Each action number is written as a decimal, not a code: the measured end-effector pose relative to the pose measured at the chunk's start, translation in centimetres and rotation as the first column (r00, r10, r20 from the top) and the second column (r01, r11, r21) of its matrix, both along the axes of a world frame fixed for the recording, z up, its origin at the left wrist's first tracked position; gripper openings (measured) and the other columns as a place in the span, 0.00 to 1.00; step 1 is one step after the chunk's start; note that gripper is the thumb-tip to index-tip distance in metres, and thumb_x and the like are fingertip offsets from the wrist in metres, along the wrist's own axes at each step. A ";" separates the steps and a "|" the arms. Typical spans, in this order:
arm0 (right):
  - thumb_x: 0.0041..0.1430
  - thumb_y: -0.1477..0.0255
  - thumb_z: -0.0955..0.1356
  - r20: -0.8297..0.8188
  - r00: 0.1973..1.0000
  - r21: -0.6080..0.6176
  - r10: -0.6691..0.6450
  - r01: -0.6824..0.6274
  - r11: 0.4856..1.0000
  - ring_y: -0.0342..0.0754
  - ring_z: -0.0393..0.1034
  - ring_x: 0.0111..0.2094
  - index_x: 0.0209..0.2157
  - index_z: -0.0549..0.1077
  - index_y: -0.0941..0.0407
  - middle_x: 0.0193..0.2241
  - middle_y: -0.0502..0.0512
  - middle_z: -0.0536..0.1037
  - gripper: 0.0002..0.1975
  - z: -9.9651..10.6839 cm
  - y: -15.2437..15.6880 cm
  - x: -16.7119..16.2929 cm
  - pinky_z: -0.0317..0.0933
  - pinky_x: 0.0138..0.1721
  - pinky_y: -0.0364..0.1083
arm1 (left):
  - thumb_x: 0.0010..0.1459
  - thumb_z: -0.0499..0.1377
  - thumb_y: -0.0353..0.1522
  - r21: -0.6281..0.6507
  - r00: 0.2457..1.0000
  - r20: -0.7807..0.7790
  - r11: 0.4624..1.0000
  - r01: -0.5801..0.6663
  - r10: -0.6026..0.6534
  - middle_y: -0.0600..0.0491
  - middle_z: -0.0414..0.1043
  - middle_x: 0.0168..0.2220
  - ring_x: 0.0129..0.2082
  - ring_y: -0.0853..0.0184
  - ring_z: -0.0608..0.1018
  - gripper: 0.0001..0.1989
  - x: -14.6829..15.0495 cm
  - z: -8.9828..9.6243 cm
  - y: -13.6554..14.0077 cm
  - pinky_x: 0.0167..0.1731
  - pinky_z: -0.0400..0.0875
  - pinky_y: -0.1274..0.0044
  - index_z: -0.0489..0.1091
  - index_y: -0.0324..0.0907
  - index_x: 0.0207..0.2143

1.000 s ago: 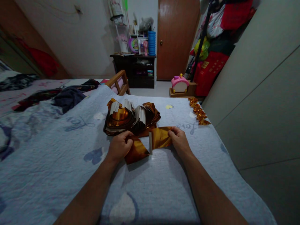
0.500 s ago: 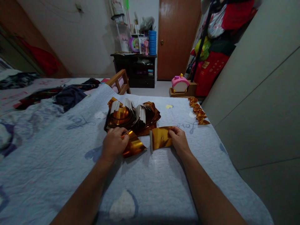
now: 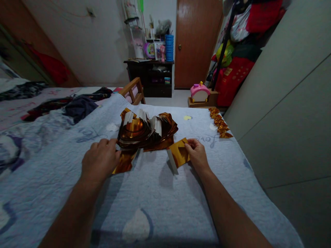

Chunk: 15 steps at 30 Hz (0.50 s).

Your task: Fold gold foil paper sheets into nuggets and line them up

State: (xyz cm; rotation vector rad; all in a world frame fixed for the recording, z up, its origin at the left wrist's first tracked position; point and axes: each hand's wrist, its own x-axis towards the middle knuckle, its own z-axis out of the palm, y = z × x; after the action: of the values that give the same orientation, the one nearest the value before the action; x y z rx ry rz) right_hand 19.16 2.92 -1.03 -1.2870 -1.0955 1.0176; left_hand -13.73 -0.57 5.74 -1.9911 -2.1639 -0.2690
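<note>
My left hand (image 3: 100, 159) is closed on a sheet of shiny gold paper (image 3: 124, 162), left of and in front of a pile. My right hand (image 3: 197, 154) pinches a second gold paper sheet (image 3: 180, 152) between thumb and fingers; a pale strip runs along its left edge. Behind and between the hands lies the pile of gold paper (image 3: 134, 132), with curled dark-gold layers and whitish edges. At the bed's far right corner several folded gold paper pieces (image 3: 219, 123) form a row.
A pale blue quilt (image 3: 155, 203) with heart patterns lies under everything. Dark clothes (image 3: 81, 106) lie to the left. A wooden chair (image 3: 133, 91) stands at the far edge, and a pink toy (image 3: 200, 92) beyond. A white cabinet (image 3: 292, 113) borders the right side.
My left hand has moved left with its gold sheet, away from my right hand. The sheet in my right hand has tilted, its pale edge turning more toward me.
</note>
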 end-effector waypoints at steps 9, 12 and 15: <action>0.52 0.63 0.70 0.122 0.993 0.101 0.005 -0.017 0.995 0.46 0.65 0.27 0.27 0.72 0.54 0.25 0.49 0.73 0.09 2.0 -1.5 -0.4 0.60 0.31 0.46 | 0.58 0.59 0.41 -0.031 0.435 0.875 0.870 0.492 -0.215 0.58 0.68 0.22 0.20 0.68 0.71 0.21 13.1 1.8 -2.2 0.20 0.61 0.78 0.70 0.42 0.51; 0.52 0.64 0.71 0.051 0.997 0.107 0.057 -0.062 0.992 0.46 0.66 0.28 0.28 0.72 0.54 0.26 0.49 0.74 0.09 2.3 -1.7 -0.4 0.60 0.31 0.45 | 0.59 0.60 0.37 -0.047 0.243 0.962 0.798 0.601 -0.126 0.59 0.70 0.24 0.20 0.69 0.73 0.32 15.5 0.6 -2.6 0.21 0.64 0.80 0.57 0.41 0.64; 0.51 0.64 0.73 -0.072 0.991 0.101 0.114 -0.107 0.989 0.45 0.67 0.28 0.28 0.73 0.54 0.26 0.48 0.74 0.09 2.3 -1.7 -0.3 0.61 0.31 0.44 | 0.58 0.60 0.34 -0.074 0.187 0.982 0.837 0.542 -0.034 0.59 0.73 0.25 0.20 0.69 0.75 0.46 16.2 -0.3 -2.0 0.22 0.67 0.79 0.35 0.41 0.71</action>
State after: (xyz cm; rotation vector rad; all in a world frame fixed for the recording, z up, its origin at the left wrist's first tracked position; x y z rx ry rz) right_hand 18.85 1.21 1.27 -1.1107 -1.1530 1.0745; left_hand 2.48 -2.61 5.41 -3.0393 -2.4483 -1.7131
